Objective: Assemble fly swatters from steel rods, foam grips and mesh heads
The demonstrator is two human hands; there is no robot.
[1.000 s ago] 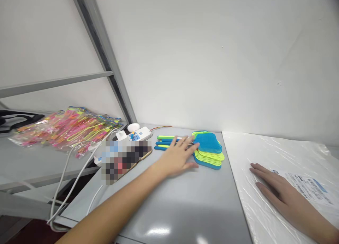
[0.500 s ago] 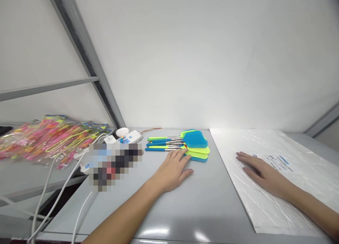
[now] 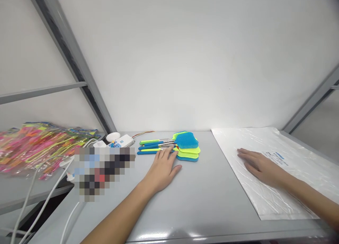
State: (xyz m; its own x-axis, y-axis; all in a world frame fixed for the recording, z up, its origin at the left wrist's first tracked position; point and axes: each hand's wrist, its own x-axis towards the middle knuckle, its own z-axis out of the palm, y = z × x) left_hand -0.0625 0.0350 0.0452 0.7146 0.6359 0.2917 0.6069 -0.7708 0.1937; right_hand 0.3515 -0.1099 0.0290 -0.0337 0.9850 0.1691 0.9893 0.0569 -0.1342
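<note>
A pile of several fly swatters (image 3: 186,140) lies near the back of the grey table, with blue and yellow-green mesh heads to the right, metal shafts, and coloured handles to the left. My left hand (image 3: 162,169) rests at the near side of the pile, fingers spread, its fingertips over the shafts of the lowest swatters. On the right a large white plastic mailing bag (image 3: 280,201) lies flat with a printed label (image 3: 278,158) on it. My right hand (image 3: 261,166) lies over the bag left of the label, fingers extended and holding nothing.
At the left, packaged pink, orange and yellow items (image 3: 47,148) in clear plastic lie on a shelf. A white power strip (image 3: 123,141), cables (image 3: 45,198) and a pixelated patch occupy the table's left side. A white wall (image 3: 185,60) rises behind.
The view has shifted, so the swatters and left hand appear further left. My right hand and the mailing bag have changed position relative to each other; the left hand stays by the swatters.
</note>
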